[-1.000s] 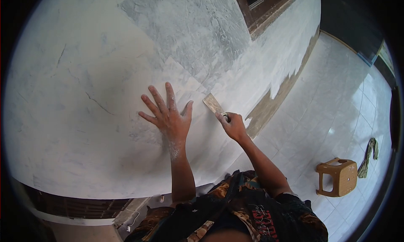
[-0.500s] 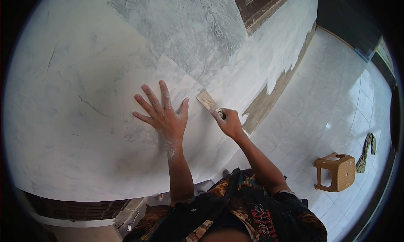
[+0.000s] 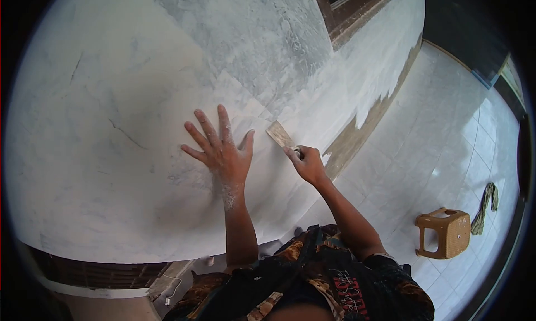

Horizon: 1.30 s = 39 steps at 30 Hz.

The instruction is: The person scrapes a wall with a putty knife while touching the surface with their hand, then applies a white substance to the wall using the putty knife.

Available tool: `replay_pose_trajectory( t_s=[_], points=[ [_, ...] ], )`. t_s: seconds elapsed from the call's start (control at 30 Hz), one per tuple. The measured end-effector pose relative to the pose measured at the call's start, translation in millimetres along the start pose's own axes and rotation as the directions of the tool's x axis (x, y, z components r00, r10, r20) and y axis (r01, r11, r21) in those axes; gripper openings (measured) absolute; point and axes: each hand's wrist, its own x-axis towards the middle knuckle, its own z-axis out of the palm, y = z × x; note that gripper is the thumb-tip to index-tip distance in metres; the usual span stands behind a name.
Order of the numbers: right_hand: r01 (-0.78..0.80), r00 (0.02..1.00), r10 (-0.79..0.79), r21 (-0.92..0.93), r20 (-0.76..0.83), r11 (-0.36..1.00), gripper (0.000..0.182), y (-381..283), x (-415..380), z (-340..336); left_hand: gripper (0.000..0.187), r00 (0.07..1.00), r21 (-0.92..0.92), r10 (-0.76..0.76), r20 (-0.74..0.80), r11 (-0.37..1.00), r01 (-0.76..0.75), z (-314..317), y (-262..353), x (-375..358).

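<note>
My left hand (image 3: 226, 156) lies flat against the white-plastered wall (image 3: 139, 192), its fingers spread wide and dusted with white powder. To its right, my right hand (image 3: 306, 163) is closed round the handle of a putty knife (image 3: 280, 134). The knife's broad, smeared blade points up and to the left and is at the wall surface. Above both hands is a greyer, rough patch (image 3: 251, 36) of the wall. Thin dark cracks show on the wall left of my left hand.
A brown window frame (image 3: 349, 14) is at the top. On the right, a tan plastic stool (image 3: 446, 233) stands on the tiled floor (image 3: 402, 170), beside a green cloth (image 3: 484, 209). A bare strip (image 3: 357, 134) runs along the wall's lower edge. Dark slatted woodwork (image 3: 100, 273) is at lower left.
The view has shifted slightly, so the wall and both hands appear a little further right. My left hand stays spread on the wall and my right hand keeps its hold on the knife.
</note>
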Motion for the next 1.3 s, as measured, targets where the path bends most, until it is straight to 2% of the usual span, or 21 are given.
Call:
replay_pose_trajectory(
  t_s=[0.17,0.23,0.47,0.53,0.6,0.67,0.77,0.93,1.03,1.23,1.3],
  points=[
    [-0.01,1.0,0.01,-0.025,-0.016,1.0,0.058,5.7,0.8,2.4,0.103,1.0,-0.008,0.002,0.005,1.0,-0.002,0.5,0.9,0.2],
    [-0.021,0.999,0.015,0.141,0.04,0.99,0.058,6.5,2.6,7.1,0.103,1.0,0.009,-0.016,0.002,1.0,0.016,-1.2,2.4,0.6],
    [0.025,0.999,-0.026,-0.027,-0.047,0.999,0.061,6.4,5.5,0.6,0.103,1.0,-0.001,-0.015,-0.024,1.0,0.015,2.3,-0.5,1.2],
    [-0.056,0.997,0.049,0.126,0.057,0.99,0.061,14.2,3.8,7.3,0.103,1.0,0.003,-0.012,-0.005,1.0,0.012,2.8,0.1,-0.5],
    [-0.097,0.994,0.09,0.119,0.065,0.988,0.059,13.3,0.5,11.0,0.103,1.0,0.009,-0.005,0.0,1.0,0.005,0.5,1.5,-1.8],
    [0.031,0.993,-0.037,-0.048,-0.113,0.998,0.058,-0.6,-0.1,1.8,0.102,1.0,0.019,-0.012,-0.011,1.0,0.013,1.2,1.1,0.2],
    [0.062,0.994,-0.057,0.063,-0.091,0.996,0.058,0.5,-2.2,5.2,0.102,1.0,-0.015,-0.001,-0.027,1.0,0.0,2.8,0.3,0.3],
    [0.016,1.0,-0.016,0.008,-0.011,1.0,0.055,7.8,0.8,1.1,0.101,1.0,0.008,-0.022,-0.011,1.0,0.022,3.1,1.6,-0.6],
    [0.044,0.999,-0.042,0.089,-0.025,0.995,0.056,2.5,9.0,2.1,0.102,1.0,0.014,-0.013,-0.018,1.0,0.013,5.5,-0.5,-1.0],
    [0.068,0.998,-0.068,0.013,0.009,0.998,0.057,2.8,8.0,-7.8,0.102,1.0,0.01,-0.007,-0.019,1.0,0.007,1.6,1.3,-0.7],
    [0.009,0.999,-0.008,-0.023,0.041,1.0,0.057,-1.4,10.3,-12.6,0.102,1.0,0.029,-0.006,-0.025,1.0,0.007,1.4,0.3,-0.9]
  ],
)
